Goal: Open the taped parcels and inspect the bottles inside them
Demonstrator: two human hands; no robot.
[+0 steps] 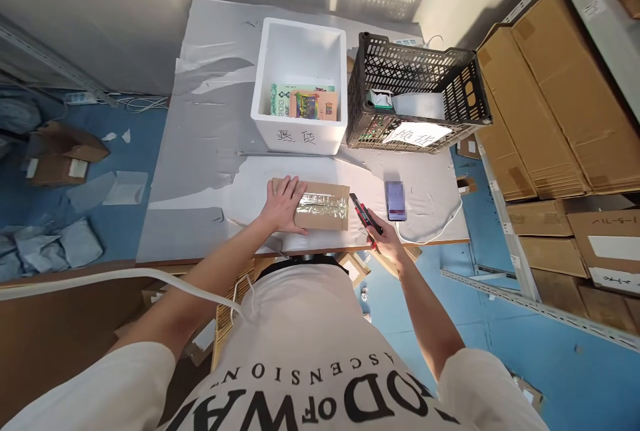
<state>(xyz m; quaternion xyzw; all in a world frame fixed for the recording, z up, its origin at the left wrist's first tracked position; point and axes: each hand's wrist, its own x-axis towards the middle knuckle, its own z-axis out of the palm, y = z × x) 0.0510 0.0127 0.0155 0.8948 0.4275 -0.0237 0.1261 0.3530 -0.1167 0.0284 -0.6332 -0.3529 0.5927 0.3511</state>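
Observation:
A flat brown cardboard box point(325, 218) lies near the front edge of the table, with shiny clear tape over its top. My left hand point(286, 207) rests on the box's left end, fingers spread flat. Just off the right end, my right hand point(384, 236) grips a red and black utility knife point(367, 215). The knife points up and left, its tip beside the box's right edge. To the right of that hand lies a phone point(395, 201) with its screen lit and a white cable attached.
Behind the box stand a white foam box point(300, 134) holding colourful packs and a black plastic crate point(420, 64) with small cartons. Torn grey covering lies over the table point(200, 131). Shelves of cardboard boxes point(560, 104) rise at right. A white cable point(150, 274) crosses at lower left.

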